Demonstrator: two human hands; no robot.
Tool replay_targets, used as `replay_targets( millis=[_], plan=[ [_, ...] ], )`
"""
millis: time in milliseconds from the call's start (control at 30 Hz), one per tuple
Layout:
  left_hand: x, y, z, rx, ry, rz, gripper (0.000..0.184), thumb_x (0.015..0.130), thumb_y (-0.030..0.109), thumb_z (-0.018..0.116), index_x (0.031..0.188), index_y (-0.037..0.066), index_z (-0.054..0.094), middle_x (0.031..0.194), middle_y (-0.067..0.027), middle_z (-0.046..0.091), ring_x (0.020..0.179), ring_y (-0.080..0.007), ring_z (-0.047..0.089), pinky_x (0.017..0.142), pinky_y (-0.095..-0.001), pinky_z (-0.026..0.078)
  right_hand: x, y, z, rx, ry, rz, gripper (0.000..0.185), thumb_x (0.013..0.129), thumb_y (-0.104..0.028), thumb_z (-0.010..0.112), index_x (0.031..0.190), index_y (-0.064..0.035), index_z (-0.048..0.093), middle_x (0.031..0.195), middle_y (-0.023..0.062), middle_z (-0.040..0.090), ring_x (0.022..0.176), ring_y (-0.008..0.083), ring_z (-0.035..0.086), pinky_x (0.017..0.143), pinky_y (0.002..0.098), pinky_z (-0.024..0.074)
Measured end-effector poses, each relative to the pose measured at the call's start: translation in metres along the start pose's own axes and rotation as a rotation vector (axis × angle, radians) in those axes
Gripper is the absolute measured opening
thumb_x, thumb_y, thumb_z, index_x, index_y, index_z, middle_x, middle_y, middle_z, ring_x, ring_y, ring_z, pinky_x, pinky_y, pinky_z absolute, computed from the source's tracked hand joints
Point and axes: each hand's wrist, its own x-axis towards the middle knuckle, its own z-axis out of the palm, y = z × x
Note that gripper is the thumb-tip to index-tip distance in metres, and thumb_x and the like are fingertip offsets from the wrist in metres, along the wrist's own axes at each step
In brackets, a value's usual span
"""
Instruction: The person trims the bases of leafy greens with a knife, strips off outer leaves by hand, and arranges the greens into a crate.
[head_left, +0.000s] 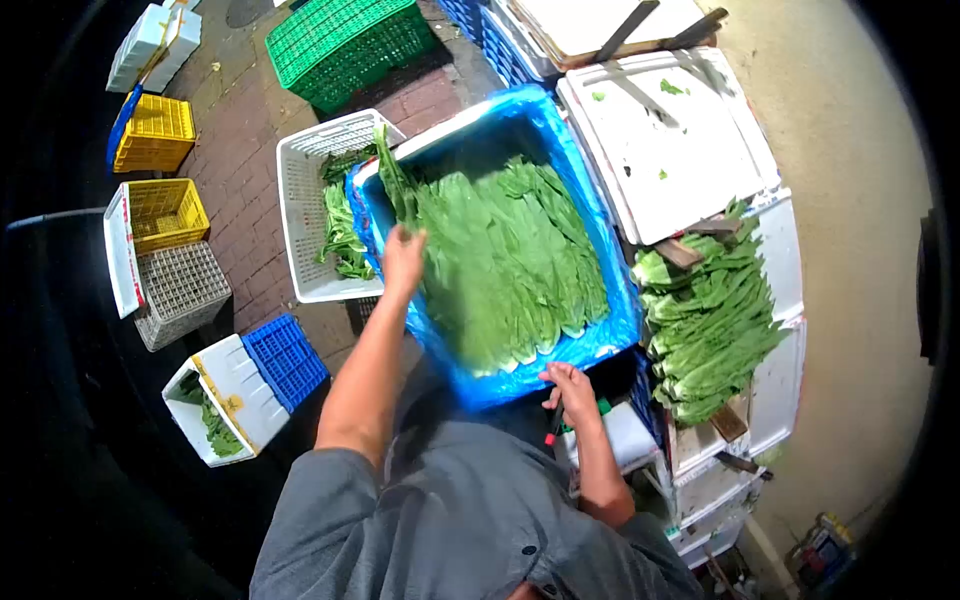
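Observation:
My left hand is closed around the lower end of a leafy green, held upright at the left wall of a box lined with blue plastic. Long leafy greens lie in rows inside that box, their pale cut ends toward me. By the box's near edge, my right hand has its fingers curled round a slim dark tool with a red end; its kind cannot be made out. A white basket with loose greens stands just left of the box.
More leafy greens are stacked on white foam boxes at right, beside a white lid. A green crate stands at the back. Yellow crates, a grey crate and a blue crate sit on the left.

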Motion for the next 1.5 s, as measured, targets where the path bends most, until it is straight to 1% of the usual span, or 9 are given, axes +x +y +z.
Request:
replay_targets(
  millis=[67, 300, 500, 733, 867, 1000, 1100, 1300, 1500],
  plan=[
    [0.055, -0.002, 0.001, 0.025, 0.279, 0.151, 0.06, 0.088, 0.034, 0.069, 0.127, -0.008, 0.053, 0.116, -0.0265, 0.066, 0.109, -0.0381, 0.064, 0.094, -0.0418, 0.047, 0.005, 0.008, -0.003, -0.067, 0.006, -0.029, 0.041, 0.094, -0.024, 0.066, 0.124, 0.0016, 0.055, 0.104, 0.0129, 0.068, 0.05, 0.0084, 0.05, 0.052, 0.0291, 0.0533],
    [0.109, 0.014, 0.012, 0.155, 0.238, 0.088, 0.038, 0.087, 0.036, 0.07, 0.088, -0.002, 0.066, 0.085, -0.0243, 0.069, 0.083, -0.0387, 0.068, 0.076, -0.0475, 0.051, 0.025, -0.001, 0.013, -0.287, 0.103, -0.09, 0.042, 0.092, -0.025, 0.067, 0.123, 0.0028, 0.057, 0.098, 0.012, 0.069, 0.054, 0.012, 0.056, 0.052, 0.0289, 0.0533],
    [0.068, 0.017, -0.113, -0.485, 0.169, 0.146, 0.022, 0.094, 0.025, 0.067, 0.095, 0.004, 0.063, 0.077, -0.0025, 0.064, 0.059, -0.0108, 0.057, 0.054, -0.0261, 0.048, 0.056, -0.036, 0.043, -0.33, 0.09, -0.182, 0.045, 0.091, -0.028, 0.067, 0.123, 0.0033, 0.059, 0.094, 0.0098, 0.066, 0.059, 0.0144, 0.058, 0.051, 0.0295, 0.0505],
    [0.114, -0.013, -0.214, -0.241, 0.392, -0.118, 0.049, 0.093, 0.028, 0.068, 0.123, -0.007, 0.053, 0.092, -0.0109, 0.065, 0.065, -0.0143, 0.062, 0.056, -0.0271, 0.051, 0.09, -0.023, 0.009, -0.137, 0.325, -0.154, 0.027, 0.092, -0.026, 0.062, 0.105, -0.0027, 0.06, 0.084, 0.006, 0.059, 0.051, 0.0157, 0.052, 0.047, 0.0324, 0.0475],
    [0.064, -0.005, -0.172, -0.451, 0.244, 0.036, 0.062, 0.093, 0.027, 0.069, 0.139, -0.006, 0.044, 0.107, -0.0121, 0.065, 0.074, -0.0147, 0.066, 0.061, -0.0258, 0.05, 0.105, -0.024, -0.03, 0.108, 0.461, -0.119, 0.017, 0.093, -0.024, 0.062, 0.097, -0.0085, 0.056, 0.078, 0.0031, 0.051, 0.047, 0.0153, 0.046, 0.046, 0.0361, 0.0473],
    [-0.032, -0.05, -0.066, -0.443, -0.428, -0.036, 0.044, 0.092, 0.028, 0.068, 0.125, 0.002, 0.057, 0.105, -0.0081, 0.068, 0.08, -0.0165, 0.065, 0.072, -0.0302, 0.052, 0.12, -0.03, -0.034, 0.051, 0.502, -0.043, 0.024, 0.092, -0.023, 0.065, 0.103, -0.0052, 0.055, 0.073, 0.0066, 0.05, 0.048, 0.018, 0.047, 0.048, 0.0392, 0.0502],
    [-0.13, -0.044, 0.012, -0.458, -0.768, -0.513, 0.032, 0.095, 0.028, 0.064, 0.116, 0.004, 0.059, 0.105, -0.0121, 0.066, 0.086, -0.0238, 0.065, 0.074, -0.0358, 0.054, 0.134, -0.034, -0.032, 0.068, 0.477, 0.021, 0.03, 0.09, -0.022, 0.065, 0.109, -0.0028, 0.052, 0.072, 0.0094, 0.05, 0.052, 0.0217, 0.049, 0.048, 0.0418, 0.0515],
    [-0.196, -0.131, 0.108, -0.857, -0.705, -1.169, 0.039, 0.1, 0.02, 0.05, 0.13, -0.004, 0.045, 0.127, -0.0228, 0.052, 0.103, -0.0386, 0.06, 0.081, -0.0507, 0.056, 0.156, -0.023, -0.031, -0.038, 0.486, 0.104, 0.034, 0.089, -0.018, 0.061, 0.113, 0.0039, 0.051, 0.083, 0.0172, 0.052, 0.062, 0.0266, 0.053, 0.051, 0.0449, 0.052],
    [-0.213, -0.128, 0.127, -0.957, -0.464, -1.107, 0.051, 0.103, 0.02, 0.043, 0.144, -0.006, 0.027, 0.148, -0.027, 0.031, 0.116, -0.0411, 0.054, 0.091, -0.0543, 0.052, 0.161, -0.026, -0.024, -0.072, 0.48, 0.07, 0.031, 0.086, -0.013, 0.057, 0.111, 0.0036, 0.05, 0.082, 0.0173, 0.052, 0.059, 0.0264, 0.053, 0.047, 0.0426, 0.0501]
  ],
)
